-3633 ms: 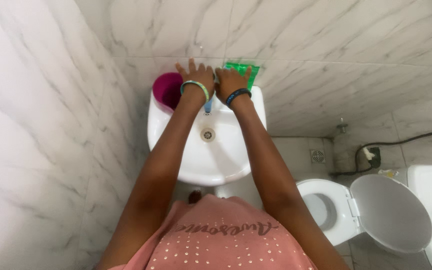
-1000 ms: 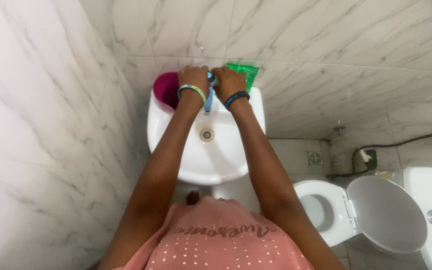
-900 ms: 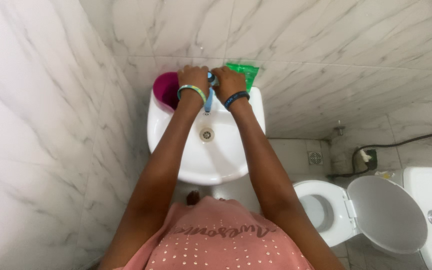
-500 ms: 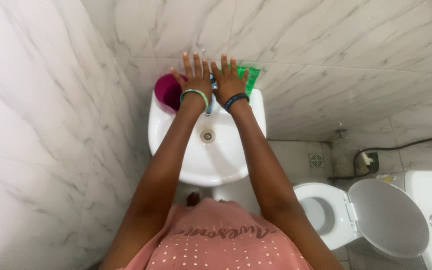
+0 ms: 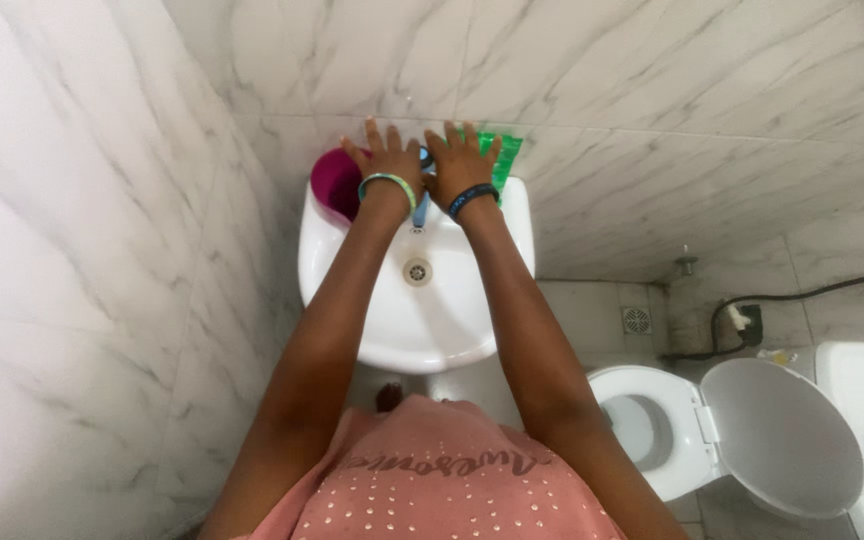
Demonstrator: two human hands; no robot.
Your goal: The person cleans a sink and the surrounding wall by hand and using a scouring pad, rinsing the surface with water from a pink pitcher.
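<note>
Two hands flat over the tap

Both hands at the back of the sink point(image 5: 352, 260), side by side, fingers spread, gripping nothing. Left hand point(image 5: 389, 160) wears a green band, sits just right of the magenta cup point(image 5: 335, 185). Right hand point(image 5: 459, 163) wears a dark band, partly covers the green packet point(image 5: 502, 150) against the wall. Blue tap point(image 5: 420, 205) shows between the wrists, mostly hidden; can't tell if either palm touches it. Drain point(image 5: 416, 271) sits below in the bowl. Toilet point(image 5: 752, 430) off to the right, lid up. Marble tile all round.
</note>
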